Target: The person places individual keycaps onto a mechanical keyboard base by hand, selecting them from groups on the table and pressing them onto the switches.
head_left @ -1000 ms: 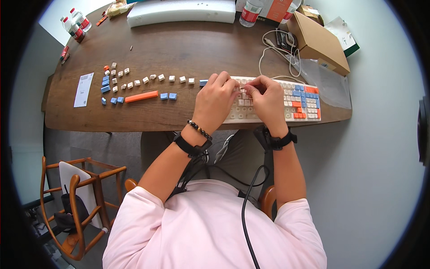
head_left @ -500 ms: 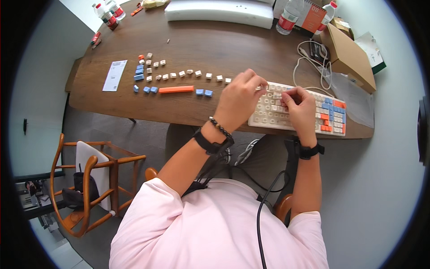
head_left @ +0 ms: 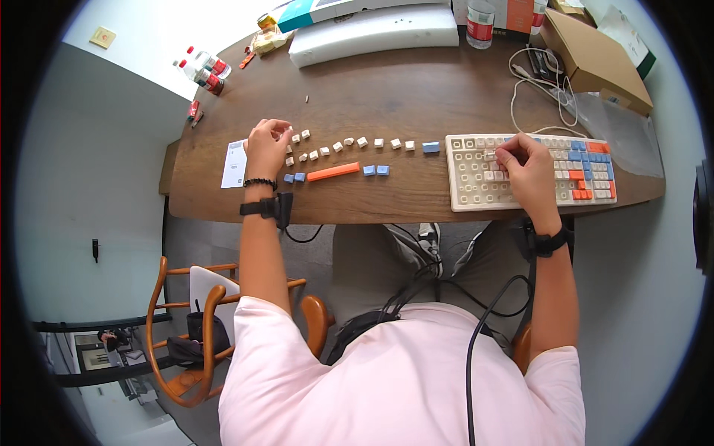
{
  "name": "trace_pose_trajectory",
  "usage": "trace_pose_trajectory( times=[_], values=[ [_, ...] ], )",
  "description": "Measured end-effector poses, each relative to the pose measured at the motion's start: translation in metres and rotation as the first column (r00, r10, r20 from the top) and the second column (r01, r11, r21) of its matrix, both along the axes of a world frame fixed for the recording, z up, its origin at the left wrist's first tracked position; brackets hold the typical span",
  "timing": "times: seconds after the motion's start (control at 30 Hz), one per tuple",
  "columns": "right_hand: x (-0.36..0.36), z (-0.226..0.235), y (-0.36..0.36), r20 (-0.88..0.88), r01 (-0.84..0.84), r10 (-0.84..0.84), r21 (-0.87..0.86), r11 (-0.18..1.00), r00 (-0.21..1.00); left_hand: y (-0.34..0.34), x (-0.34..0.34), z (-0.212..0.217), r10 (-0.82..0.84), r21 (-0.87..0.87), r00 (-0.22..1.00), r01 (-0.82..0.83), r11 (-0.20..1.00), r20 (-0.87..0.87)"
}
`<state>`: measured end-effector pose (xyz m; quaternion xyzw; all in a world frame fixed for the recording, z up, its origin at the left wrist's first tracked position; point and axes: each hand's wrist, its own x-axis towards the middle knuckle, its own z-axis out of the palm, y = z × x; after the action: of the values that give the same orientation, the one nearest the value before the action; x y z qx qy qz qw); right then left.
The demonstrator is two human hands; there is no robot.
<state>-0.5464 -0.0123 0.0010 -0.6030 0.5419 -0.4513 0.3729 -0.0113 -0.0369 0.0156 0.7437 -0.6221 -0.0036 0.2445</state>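
My left hand [head_left: 268, 149] is over the left end of the loose keycaps. Its fingers are pinched at a small white keycap [head_left: 290, 129], partly hidden by the fingertips. Behind this hand, the orange keycap and several blue ones are out of sight. On the right lies a cream keyboard [head_left: 461, 202], its left part mostly bare of caps, its right part bearing white, blue and orange ones. Above its middle, my right hand [head_left: 529, 171] has thumb and finger pressed together; what they hold, if anything, cannot be made out. White keycaps [head_left: 379, 143] curve across the table beside a long orange keycap [head_left: 333, 172].
A white foam block [head_left: 372, 37] and a bottle [head_left: 480, 26] stand at the back. A cardboard box [head_left: 595, 63], a cable [head_left: 515, 104] and a clear plastic bag [head_left: 625, 137] lie at the right. A paper card [head_left: 233, 165] is at the left; a wooden chair [head_left: 212, 297] stands beyond the table edge.
My left hand has moved from the keyboard to the far left keycaps. My right hand stays over the keyboard. The view has shifted, and a blue keycap beside the keyboard is now uncovered.
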Motion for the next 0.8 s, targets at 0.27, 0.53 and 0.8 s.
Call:
trace_pose_trajectory(
  times=[0.27, 0.53, 0.8],
  values=[
    [0.000, -0.002, 0.002, -0.010, 0.013, -0.013, 0.006, 1.000, 1.000, -0.016, 0.014, -0.016, -0.006, -0.008, 0.967, 0.008, 1.000, 0.253],
    [0.001, 0.000, 0.005, -0.009, 0.017, -0.017, -0.007, 1.000, 1.000, -0.012, 0.014, -0.006, 0.002, 0.031, 0.967, -0.010, 0.999, 0.256],
    [0.000, -0.006, 0.003, 0.011, 0.023, -0.022, -0.030, 0.999, 1.000, -0.001, 0.013, 0.000, 0.054, -0.027, 0.983, -0.050, 0.998, 0.178]
  ],
)
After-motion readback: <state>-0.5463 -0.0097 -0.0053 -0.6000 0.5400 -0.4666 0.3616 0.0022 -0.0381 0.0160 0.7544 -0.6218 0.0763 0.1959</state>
